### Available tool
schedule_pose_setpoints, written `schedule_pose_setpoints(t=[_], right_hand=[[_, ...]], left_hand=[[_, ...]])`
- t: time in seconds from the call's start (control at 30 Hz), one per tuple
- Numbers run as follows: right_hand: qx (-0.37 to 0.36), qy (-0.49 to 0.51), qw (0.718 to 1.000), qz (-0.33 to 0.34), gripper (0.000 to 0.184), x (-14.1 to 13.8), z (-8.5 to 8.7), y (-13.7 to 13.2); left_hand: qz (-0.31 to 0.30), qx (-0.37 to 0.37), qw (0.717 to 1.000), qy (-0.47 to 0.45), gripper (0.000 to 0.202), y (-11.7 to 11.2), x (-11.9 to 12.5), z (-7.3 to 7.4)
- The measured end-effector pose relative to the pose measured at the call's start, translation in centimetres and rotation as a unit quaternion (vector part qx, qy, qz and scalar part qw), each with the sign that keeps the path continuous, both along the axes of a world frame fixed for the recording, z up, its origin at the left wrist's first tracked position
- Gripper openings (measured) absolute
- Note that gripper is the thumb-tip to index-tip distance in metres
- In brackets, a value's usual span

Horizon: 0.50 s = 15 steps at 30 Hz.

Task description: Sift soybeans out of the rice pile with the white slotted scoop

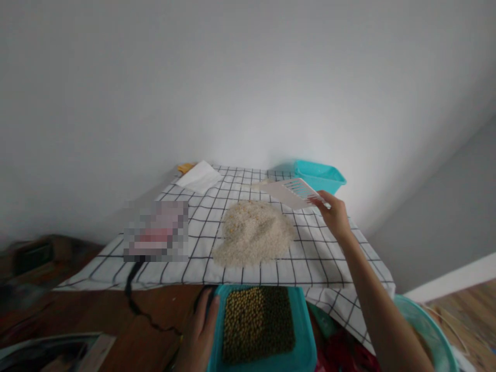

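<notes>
My right hand (332, 211) is closed around the slotted end of a white plastic litter scoop (284, 192), held tilted above the cloth. Below and left of the scoop lies a spread heap of pale grains (253, 232), with yellowish bits at its far left part. A faint pale streak beyond the scoop's left end cannot be made out clearly. At the bottom, my left hand (201, 328) grips the left side of a turquoise container (306, 330). Inside it are round beans (244, 318), tan on the left and dark green on the right.
A black-and-white checked cloth (201, 253) covers the table before a wall. At the back stand a turquoise bin (320, 178) and a white sheet (199, 177). A blurred-out pink item (157, 230) lies left, with a black cord. A turquoise tub (426, 330) is lower right.
</notes>
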State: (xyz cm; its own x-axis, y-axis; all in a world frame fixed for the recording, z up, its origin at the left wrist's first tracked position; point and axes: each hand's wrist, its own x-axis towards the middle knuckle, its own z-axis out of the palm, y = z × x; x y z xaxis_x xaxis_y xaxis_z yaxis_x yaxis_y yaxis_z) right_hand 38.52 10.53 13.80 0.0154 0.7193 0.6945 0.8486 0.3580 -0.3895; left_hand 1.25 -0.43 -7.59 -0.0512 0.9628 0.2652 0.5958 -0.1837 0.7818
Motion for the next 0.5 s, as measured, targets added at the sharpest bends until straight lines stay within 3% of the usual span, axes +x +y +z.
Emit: schedule_pose_setpoints(t=[0.13,0.2,0.3,0.4,0.5], right_hand=[[-0.001,-0.046,0.997,-0.059,0.032,2.0,-0.1,-1.2],[-0.009,-0.082,0.994,-0.077,0.032,3.2,-0.2,-2.2],[-0.029,-0.138,0.986,-0.088,0.03,4.5,-0.3,-3.5],[-0.043,-0.18,0.978,-0.097,0.03,5.3,-0.4,-4.1],[-0.046,-0.202,0.973,-0.102,0.03,5.8,-0.6,-4.3]], left_hand=[[-0.018,0.006,0.999,0.028,0.039,-0.2,0.6,1.4],[0.028,-0.019,0.999,0.001,0.041,-0.3,1.2,2.2],[0.045,-0.051,0.997,-0.029,0.042,-0.4,1.6,3.3],[0.006,-0.055,0.998,-0.038,0.039,-0.4,1.5,3.7],[0.021,-0.069,0.996,-0.053,0.045,-0.4,1.6,3.7]])
